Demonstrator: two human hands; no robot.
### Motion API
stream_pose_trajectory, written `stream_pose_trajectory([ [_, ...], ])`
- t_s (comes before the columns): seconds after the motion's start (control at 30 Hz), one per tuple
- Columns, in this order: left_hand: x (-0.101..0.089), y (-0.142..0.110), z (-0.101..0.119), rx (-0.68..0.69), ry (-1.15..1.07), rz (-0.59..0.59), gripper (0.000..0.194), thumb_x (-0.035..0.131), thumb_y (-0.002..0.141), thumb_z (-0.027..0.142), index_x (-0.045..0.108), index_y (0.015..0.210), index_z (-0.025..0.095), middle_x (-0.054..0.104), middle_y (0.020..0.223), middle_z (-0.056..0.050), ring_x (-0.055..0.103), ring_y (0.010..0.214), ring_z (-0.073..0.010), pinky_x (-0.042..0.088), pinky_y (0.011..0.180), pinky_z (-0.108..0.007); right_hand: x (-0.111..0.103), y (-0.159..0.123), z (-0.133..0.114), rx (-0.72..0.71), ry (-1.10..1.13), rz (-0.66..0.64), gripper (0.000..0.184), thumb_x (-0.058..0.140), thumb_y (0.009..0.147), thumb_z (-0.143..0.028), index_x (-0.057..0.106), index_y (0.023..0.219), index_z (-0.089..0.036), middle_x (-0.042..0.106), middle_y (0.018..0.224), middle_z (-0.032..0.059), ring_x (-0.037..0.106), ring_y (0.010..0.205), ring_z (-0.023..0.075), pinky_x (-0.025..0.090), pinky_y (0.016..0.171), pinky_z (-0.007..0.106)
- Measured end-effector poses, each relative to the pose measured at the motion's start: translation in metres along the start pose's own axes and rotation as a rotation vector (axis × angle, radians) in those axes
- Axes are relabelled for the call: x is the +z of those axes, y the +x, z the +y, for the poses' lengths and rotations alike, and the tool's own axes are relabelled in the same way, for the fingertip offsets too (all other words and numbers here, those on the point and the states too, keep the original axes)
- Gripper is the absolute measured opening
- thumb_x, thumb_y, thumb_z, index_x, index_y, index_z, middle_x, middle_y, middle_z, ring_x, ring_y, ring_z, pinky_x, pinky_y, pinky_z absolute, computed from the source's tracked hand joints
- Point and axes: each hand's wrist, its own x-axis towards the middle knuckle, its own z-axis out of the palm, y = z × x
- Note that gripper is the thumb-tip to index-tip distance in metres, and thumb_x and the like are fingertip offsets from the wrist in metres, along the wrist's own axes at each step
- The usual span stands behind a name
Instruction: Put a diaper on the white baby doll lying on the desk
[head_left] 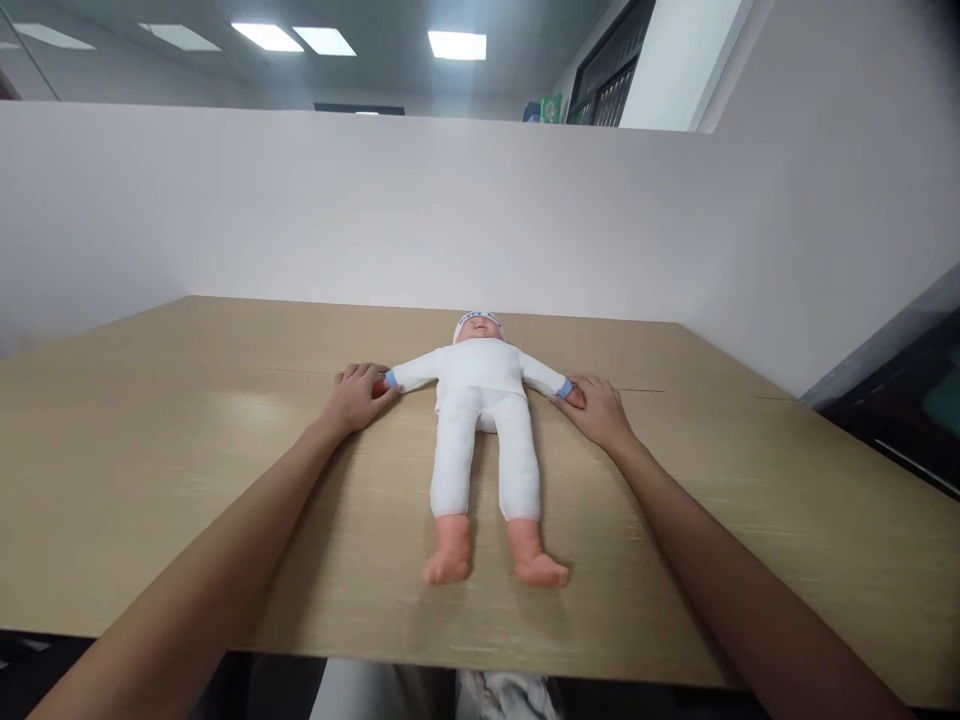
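Observation:
A baby doll (484, 380) lies on its back on the wooden table (225, 400), its feet toward me and its arms stretched out sideways. It wears a white top and trousers, blue cuffs and a white cap (460, 326) with dark lettering; its feet are bare. My left hand (361, 398) is closed round the doll's hand at the left cuff. On the other side, my right hand (598, 410) grips the doll's other hand just past the blue cuff. Both my forearms reach in from the lower corners.
A pale partition wall (420, 210) rises behind the table, with another wall on the right. At the right edge is a dark, screen-like panel (900, 400). Below the table's front edge, light cloth (510, 695) shows near my lap.

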Motion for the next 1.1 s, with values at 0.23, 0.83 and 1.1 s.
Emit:
stream_pose_trajectory([
  [0.23,0.008,0.016,-0.025,0.056,-0.036,-0.033,0.056,0.057,0.095,0.076,0.075,0.112,0.025,0.076,0.125,-0.012,0.063,0.121,-0.0377,0.044,0.105,-0.052,0.01,0.017,0.016,-0.024,0.037,-0.072,0.057,0.063,0.096,-0.077,0.082,0.11,-0.025,0.078,0.106,0.0111,0.066,0.1,0.032,0.05,0.094,0.043],
  [0.83,0.012,0.014,-0.031,0.011,-0.079,-0.072,0.062,0.061,0.092,0.076,0.074,0.129,0.028,0.073,0.14,-0.01,0.057,0.132,-0.0408,0.039,0.111,-0.053,0.011,0.012,0.015,0.023,0.021,-0.136,0.047,0.065,0.096,-0.066,0.077,0.106,-0.021,0.075,0.11,0.0125,0.064,0.106,0.0301,0.048,0.099,0.039],
  [1.1,0.012,0.014,-0.031,0.025,-0.079,-0.06,0.062,0.059,0.092,0.077,0.076,0.126,0.028,0.075,0.135,-0.011,0.059,0.127,-0.0386,0.041,0.112,-0.05,0.013,0.011,0.018,0.038,0.009,-0.128,0.049,0.063,0.096,-0.068,0.075,0.101,-0.021,0.073,0.11,0.013,0.063,0.103,0.0301,0.048,0.096,0.04],
])
